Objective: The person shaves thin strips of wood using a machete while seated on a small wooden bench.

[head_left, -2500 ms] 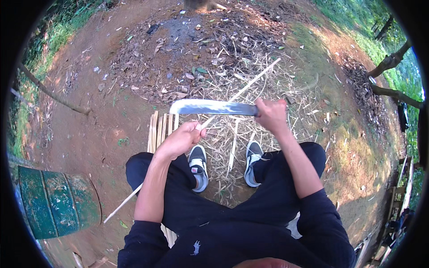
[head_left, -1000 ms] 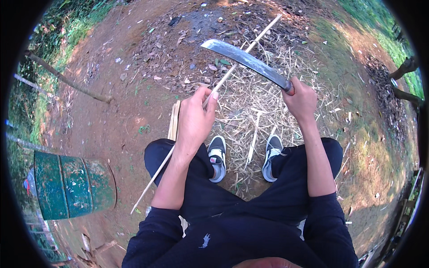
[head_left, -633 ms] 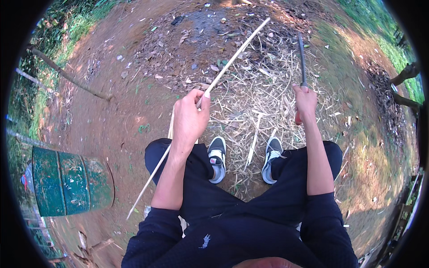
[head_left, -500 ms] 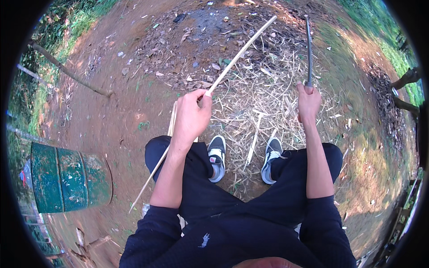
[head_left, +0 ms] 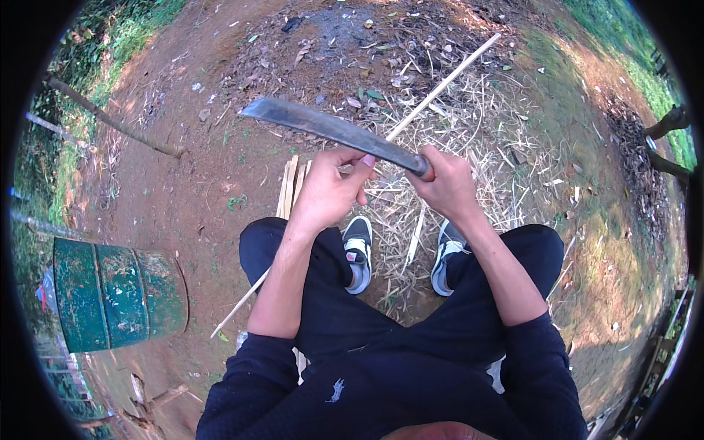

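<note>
Dark steel machete (head_left: 323,126) in the right hand (head_left: 447,183), crossing over a long pale wooden stick (head_left: 447,84) by the left hand (head_left: 334,187).
Right: fingers wrapped tight around machete handle, blade pointing toward ten o'clock. Left: half-curled, thumb near blade edge, stick passing behind it; cannot tell how firmly it grips, if at all. Stick runs from one o'clock to about eight, lower part under left forearm. Pale flat wooden slats (head_left: 292,183) just beyond left knee, ten o'clock. Curly straw-coloured shavings (head_left: 469,158) on brown soil, one to two o'clock. Dented green metal drum (head_left: 121,293), between eight and nine.
</note>
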Motion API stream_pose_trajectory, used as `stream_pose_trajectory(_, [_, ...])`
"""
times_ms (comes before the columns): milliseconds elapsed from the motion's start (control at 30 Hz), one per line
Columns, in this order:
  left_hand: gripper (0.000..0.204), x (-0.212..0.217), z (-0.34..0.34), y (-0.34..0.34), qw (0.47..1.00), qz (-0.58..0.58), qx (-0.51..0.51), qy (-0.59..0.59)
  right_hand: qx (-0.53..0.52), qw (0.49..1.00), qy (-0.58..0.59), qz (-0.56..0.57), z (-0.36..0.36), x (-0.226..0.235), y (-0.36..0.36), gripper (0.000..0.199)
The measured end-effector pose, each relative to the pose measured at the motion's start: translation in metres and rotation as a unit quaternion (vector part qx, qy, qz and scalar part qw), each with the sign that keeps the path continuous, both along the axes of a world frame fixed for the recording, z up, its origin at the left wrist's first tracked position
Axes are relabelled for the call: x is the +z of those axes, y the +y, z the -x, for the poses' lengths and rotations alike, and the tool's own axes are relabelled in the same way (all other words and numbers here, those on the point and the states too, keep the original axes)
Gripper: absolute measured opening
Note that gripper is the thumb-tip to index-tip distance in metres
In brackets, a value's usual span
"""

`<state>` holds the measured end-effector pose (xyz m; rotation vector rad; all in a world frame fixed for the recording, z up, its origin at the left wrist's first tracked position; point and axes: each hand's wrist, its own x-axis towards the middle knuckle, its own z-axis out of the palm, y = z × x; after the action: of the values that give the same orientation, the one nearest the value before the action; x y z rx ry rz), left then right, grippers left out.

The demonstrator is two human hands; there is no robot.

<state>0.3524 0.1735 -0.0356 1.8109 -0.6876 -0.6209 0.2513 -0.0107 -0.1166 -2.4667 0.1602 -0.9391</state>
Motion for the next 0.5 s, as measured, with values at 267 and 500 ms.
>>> stream_pose_trajectory(267, [0.013,-0.002,0.004,-0.002,1.000,-0.010,0.006,0.020,0.014,0.999,0.023,-0.022,-0.001,0.006,0.017,0.027])
stream_pose_trajectory(500, [0.014,-0.017,0.001,-0.010,0.997,-0.010,0.010,-0.070,-0.050,0.995,0.085,0.027,-0.005,-0.007,0.003,0.027])
